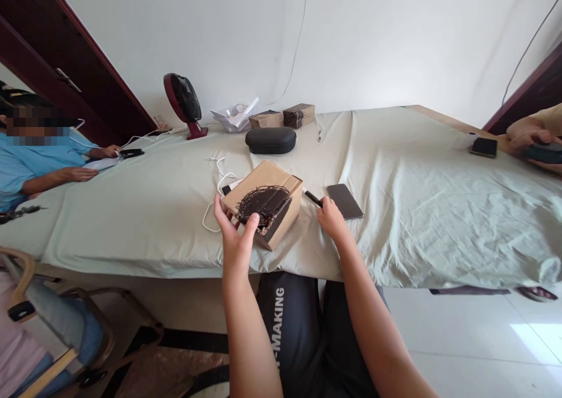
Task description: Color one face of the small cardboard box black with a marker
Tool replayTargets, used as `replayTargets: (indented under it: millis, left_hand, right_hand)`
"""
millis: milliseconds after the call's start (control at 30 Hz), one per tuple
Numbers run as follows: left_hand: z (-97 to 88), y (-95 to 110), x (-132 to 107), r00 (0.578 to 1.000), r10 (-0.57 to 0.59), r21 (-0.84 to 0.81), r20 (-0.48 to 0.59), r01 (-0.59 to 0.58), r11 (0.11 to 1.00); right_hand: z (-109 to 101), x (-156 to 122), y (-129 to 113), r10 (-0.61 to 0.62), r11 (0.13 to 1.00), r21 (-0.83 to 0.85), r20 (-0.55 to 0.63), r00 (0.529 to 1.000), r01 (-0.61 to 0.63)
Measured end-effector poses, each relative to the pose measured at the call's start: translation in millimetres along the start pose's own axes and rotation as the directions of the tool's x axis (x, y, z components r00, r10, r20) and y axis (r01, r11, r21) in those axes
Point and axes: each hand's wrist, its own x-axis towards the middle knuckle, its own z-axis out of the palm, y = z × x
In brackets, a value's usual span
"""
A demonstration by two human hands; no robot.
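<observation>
My left hand (pixel 236 231) grips the near left side of a small cardboard box (pixel 266 175), with the thumb over its front edge. The box is tilted on the cloth-covered table (pixel 153 210). Dense black scribble covers part of its top and a side facing me. In the fingers of my right hand (pixel 332 218) is a black marker (pixel 313 198), pointing left toward the box but apart from it. Just beyond that hand lies a flat dark grey notebook-like item (pixel 346 201). A white cable (pixel 209 210) curls beside the box on the left.
Behind the box are a black zip case (pixel 270 141), two further cardboard boxes (pixel 302 115), a clear plastic basket (pixel 235 120) and a dark red fan (pixel 184 102). A person in blue (pixel 48 164) sits left; another person's hands (pixel 535 134) and a phone (pixel 483 147) are right.
</observation>
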Motion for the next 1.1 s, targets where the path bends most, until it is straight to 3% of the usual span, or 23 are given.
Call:
replayTargets:
  millis: [100,233,500,700,800,867,967,1033,1100]
  left_hand:
    - [1.8,-8,1,0.993,0.055,0.031,0.102,-0.059,0.998]
    - [6.4,-17,1,0.982,0.112,0.107,0.149,-0.129,0.986]
    - [18.3,-26,3,0.977,0.177,0.159,0.12,-0.195,0.968]
    - [28.8,-30,3,0.955,0.285,0.254,0.08,-0.297,0.921]
    - [30.3,-30,2,0.944,0.329,0.252,0.027,-0.325,0.912]
    - [29.3,-30,2,0.943,0.333,0.233,-0.019,-0.32,0.918]
    - [27.2,-27,2,0.952,0.298,0.165,-0.072,-0.284,0.945]
    - [27.1,-24,2,0.96,0.268,0.123,-0.084,-0.257,0.959]
    - [28.3,-20,2,0.964,0.258,0.112,-0.071,-0.249,0.962]
  right_hand:
    - [-9,-3,-1,0.018,0.999,0.037,0.033,0.999,-0.019]
    - [-17,-6,2,0.084,0.996,0.034,0.104,0.991,-0.088]
    - [-16,-7,7,0.23,0.972,0.01,0.207,0.951,-0.237]
    - [-35,-23,15,0.136,0.987,0.049,0.223,0.965,-0.151]
    - [-56,-34,24,0.048,0.968,0.228,0.249,0.967,-0.107]
    - [-69,-40,27,-0.036,0.872,0.485,0.189,0.981,-0.062]
    - [-81,-45,22,-0.209,0.555,0.821,-0.015,0.978,0.132]
    - [-82,-48,10,-0.313,0.305,0.914,-0.17,0.935,0.268]
    - [-77,-51,-6,-0.324,0.117,0.914,-0.335,0.885,0.389]
